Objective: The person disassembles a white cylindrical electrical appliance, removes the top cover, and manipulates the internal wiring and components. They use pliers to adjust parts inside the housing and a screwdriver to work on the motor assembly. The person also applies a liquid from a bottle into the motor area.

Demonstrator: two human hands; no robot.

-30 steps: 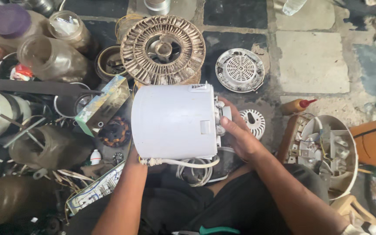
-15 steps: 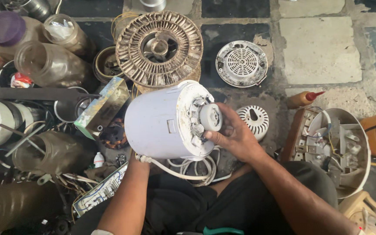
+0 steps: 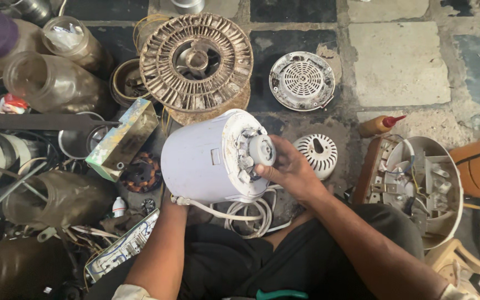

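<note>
White cylindrical appliance body held on its side above the lap, open end turned right, showing a grey inner part and a round white hub. Right hand pressed against that open end, fingers curled partly closed around the rim and hub — thumb near the hub. Left hand mostly hidden beneath the body at its lower left edge, only the wrist and forearm showing; cannot tell how far closed, though clearly supporting the body from below. White power cord coiled just under the body, trailing onto dark trousers.

On the stone floor beyond: large round slotted wheel, dusty and tan, just above the body. Right of it, a round white vented cover. Smaller white slotted cap lying just beside the right hand. Small brown bottle with red nozzle farther right, next to a white housing shell full of loose parts.

To the left — a worn rectangular box, a copper-wound coil beneath it, and several cloudy plastic jars near the upper corner.
</note>
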